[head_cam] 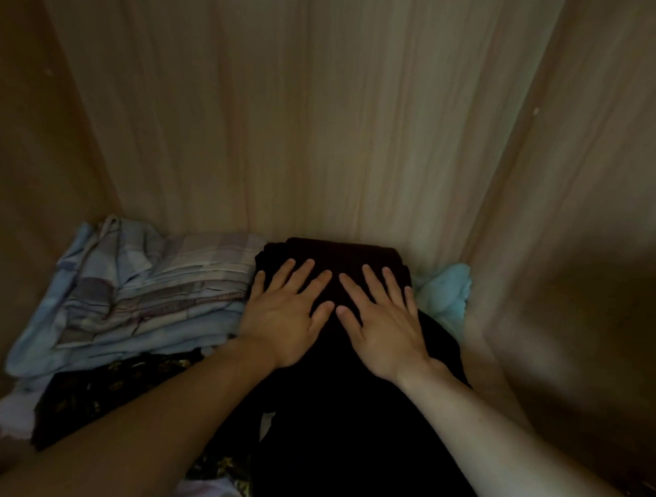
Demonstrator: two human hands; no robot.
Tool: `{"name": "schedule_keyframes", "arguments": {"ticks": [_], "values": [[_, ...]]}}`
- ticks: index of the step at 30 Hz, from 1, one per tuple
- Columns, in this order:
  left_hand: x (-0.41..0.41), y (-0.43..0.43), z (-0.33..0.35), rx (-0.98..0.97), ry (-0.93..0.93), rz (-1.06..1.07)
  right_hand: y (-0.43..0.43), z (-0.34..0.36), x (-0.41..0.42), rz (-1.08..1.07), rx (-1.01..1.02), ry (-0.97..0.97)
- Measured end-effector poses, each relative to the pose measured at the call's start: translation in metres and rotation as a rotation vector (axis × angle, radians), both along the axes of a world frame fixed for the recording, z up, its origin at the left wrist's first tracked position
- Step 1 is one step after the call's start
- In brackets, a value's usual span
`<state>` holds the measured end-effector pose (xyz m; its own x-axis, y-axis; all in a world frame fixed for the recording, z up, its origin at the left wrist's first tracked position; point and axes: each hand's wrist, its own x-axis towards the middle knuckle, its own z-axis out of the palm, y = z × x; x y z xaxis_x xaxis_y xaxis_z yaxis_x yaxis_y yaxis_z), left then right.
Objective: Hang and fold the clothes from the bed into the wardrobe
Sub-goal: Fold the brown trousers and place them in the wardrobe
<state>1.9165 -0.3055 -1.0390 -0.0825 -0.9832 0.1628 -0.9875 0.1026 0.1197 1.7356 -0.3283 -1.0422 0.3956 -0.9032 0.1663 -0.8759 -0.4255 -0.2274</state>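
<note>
A folded black garment (pixel 341 257) lies on top of a dark pile inside the wooden wardrobe compartment (pixel 288 111), against its back wall. My left hand (pixel 286 315) rests flat on the garment's left half, fingers spread. My right hand (pixel 381 324) lies flat on its right half, fingers spread too. Neither hand grips anything. More black cloth (pixel 346 434) hangs down below my wrists toward the front.
A stack of folded pale blue and plaid clothes (pixel 135 298) sits to the left of the black pile. Under it lies a dark patterned fabric (pixel 110 388). A light turquoise cloth (pixel 446 294) is wedged at the right wall. Wooden side walls close in on both sides.
</note>
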Motion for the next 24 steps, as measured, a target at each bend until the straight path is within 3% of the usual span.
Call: {"name": "schedule_keyframes", "arguments": {"ticks": [4,7,12,21,24], "values": [[0.022,0.042,0.010,-0.036,0.045,-0.197,0.031,0.006,-0.029,0.111,-0.058,-0.065],[0.049,0.066,0.005,-0.037,-0.115,-0.301,0.051,0.006,-0.048,0.179,-0.083,0.027],[0.046,0.079,-0.016,-0.073,-0.389,-0.198,0.066,-0.010,-0.035,0.078,-0.145,0.232],[0.020,0.066,-0.044,-0.137,-0.450,-0.106,0.049,-0.030,-0.009,-0.098,-0.125,0.231],[0.017,0.056,-0.043,-0.179,-0.395,-0.088,0.043,-0.031,-0.006,-0.044,-0.245,0.199]]}}
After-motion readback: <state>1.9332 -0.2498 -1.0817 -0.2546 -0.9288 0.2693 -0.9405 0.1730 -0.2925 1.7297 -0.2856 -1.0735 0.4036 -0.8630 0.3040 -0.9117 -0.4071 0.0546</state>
